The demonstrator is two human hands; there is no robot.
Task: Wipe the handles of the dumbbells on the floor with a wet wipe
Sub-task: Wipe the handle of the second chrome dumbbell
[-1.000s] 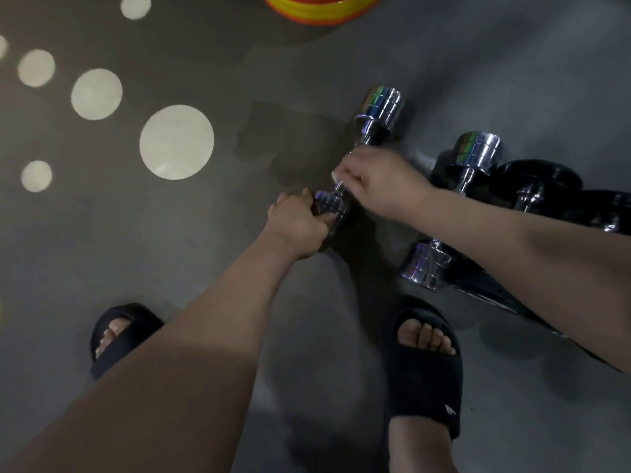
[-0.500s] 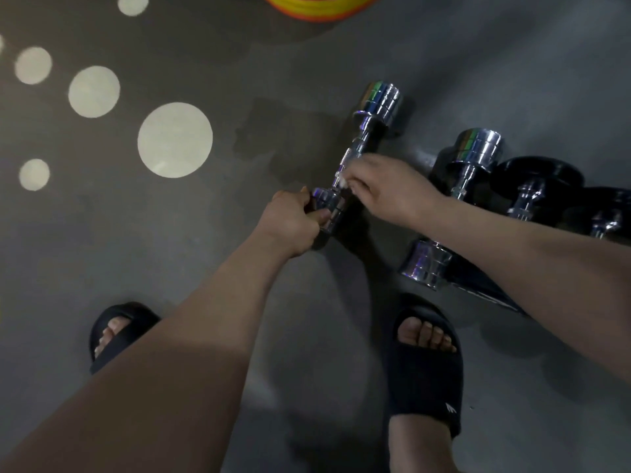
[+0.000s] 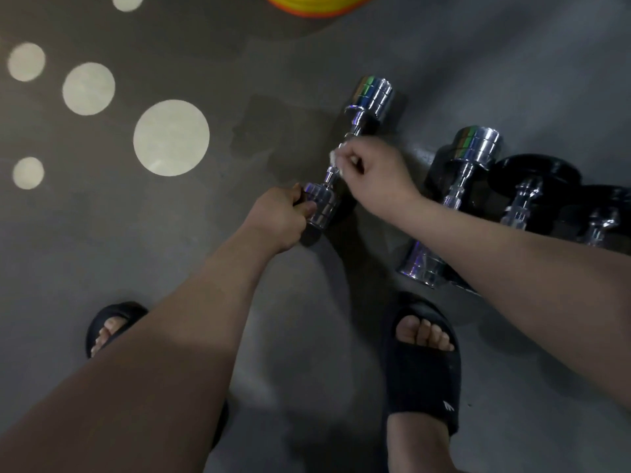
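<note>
A chrome dumbbell [image 3: 370, 97] lies on the grey floor at the centre of the head view, running from near left to far right. My left hand [image 3: 278, 216] grips its near end weight [image 3: 322, 204]. My right hand [image 3: 370, 175] is curled round the upper part of its handle, holding a white wet wipe [image 3: 334, 158] that peeks out by the fingers. Most of the handle is hidden under that hand. A second chrome dumbbell [image 3: 473, 146] lies to the right, partly behind my right forearm.
Two black dumbbells [image 3: 534, 175] lie further right by the frame edge. My feet in black slides [image 3: 421, 367] stand close below the weights. A yellow and orange object [image 3: 317, 5] sits at the top edge. Pale round light spots [image 3: 170, 138] mark the floor at left.
My right hand with the wipe has slid along the handle, first toward the near weight, then back up toward the far end. My left hand has kept its hold.
</note>
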